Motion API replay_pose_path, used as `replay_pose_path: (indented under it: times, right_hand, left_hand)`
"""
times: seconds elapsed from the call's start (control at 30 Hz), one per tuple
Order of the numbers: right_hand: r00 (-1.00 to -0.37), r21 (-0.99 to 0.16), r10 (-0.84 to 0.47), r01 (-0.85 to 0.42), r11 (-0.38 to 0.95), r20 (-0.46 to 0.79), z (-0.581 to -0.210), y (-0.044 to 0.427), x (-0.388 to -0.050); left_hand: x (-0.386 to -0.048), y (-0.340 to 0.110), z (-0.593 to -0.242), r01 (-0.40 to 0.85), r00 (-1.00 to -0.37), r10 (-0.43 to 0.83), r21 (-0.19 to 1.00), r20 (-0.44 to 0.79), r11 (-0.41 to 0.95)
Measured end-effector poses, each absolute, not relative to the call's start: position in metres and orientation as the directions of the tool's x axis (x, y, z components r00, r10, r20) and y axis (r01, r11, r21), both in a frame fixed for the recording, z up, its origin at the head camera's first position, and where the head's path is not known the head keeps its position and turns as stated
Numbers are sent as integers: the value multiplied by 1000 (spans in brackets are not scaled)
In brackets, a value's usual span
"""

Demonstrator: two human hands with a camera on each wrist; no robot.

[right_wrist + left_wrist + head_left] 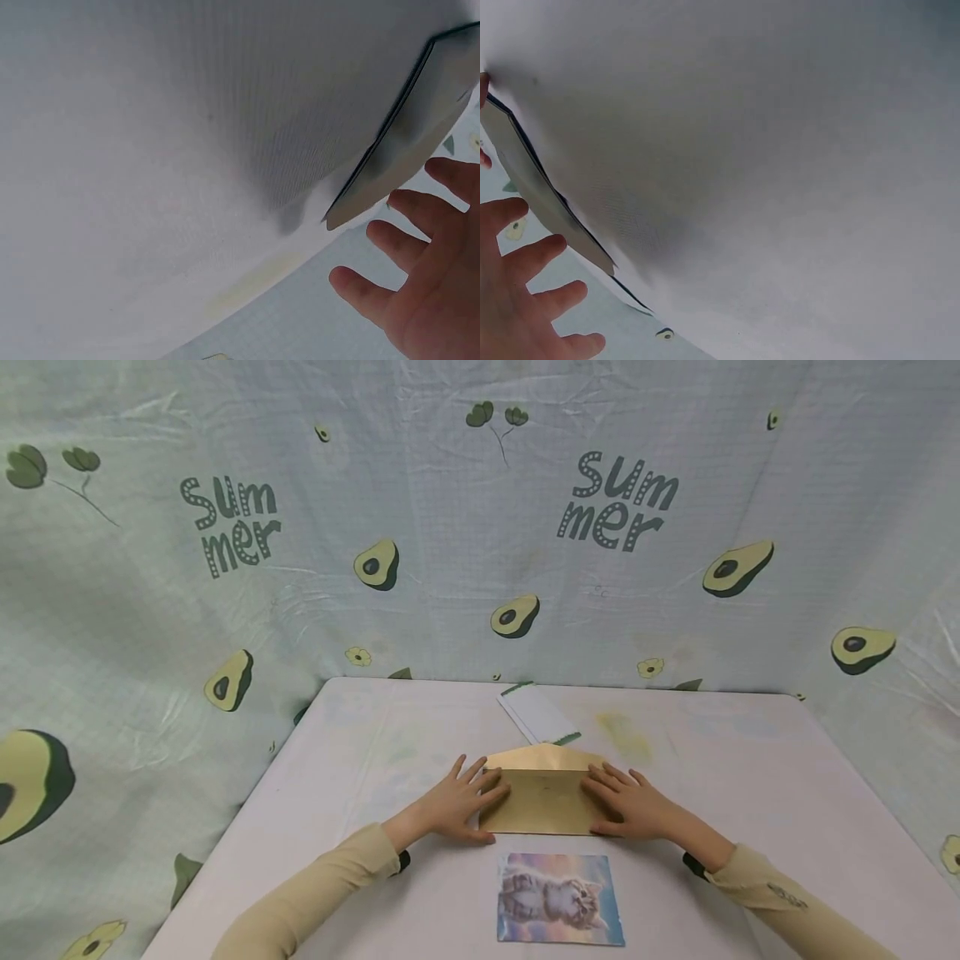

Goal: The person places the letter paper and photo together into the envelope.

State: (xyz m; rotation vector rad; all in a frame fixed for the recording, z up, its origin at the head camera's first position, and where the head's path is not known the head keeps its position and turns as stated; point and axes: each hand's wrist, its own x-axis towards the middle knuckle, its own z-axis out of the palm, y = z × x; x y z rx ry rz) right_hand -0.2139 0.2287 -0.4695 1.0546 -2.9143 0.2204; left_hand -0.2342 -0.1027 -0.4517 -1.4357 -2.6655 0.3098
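Note:
A gold envelope (545, 803) lies on the table with its flap (546, 757) opened out on the far side. My left hand (461, 802) rests at its left end, fingers spread over the edge and thumb near the bottom corner. At the right end my right hand (632, 803) rests the same way, fingertips on the envelope. Both wrist views show spread, fairly straight fingers beside the envelope (540, 184). Nearer to me lies a card with a kitten picture (558, 899), apart from both hands.
Behind the envelope a white card with green edges (538, 713) lies slanted on the pale table (405, 727). A cloth printed with avocados (450, 485) hangs around the back and sides of the table.

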Motion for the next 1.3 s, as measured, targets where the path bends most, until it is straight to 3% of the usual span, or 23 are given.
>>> replay_pose_path:
  times: [0.43, 1.3]
  right_hand:
    - [-785, -111, -620, -614, 781, -21, -469, 230, -225]
    - [-790, -113, -613, -607, 787, -25, -470, 230, -233]
  left_hand:
    - [-241, -103, -457, 778, -622, 778, -178, -90, 602]
    - [-250, -99, -461, 757, -652, 751, -142, -102, 638]
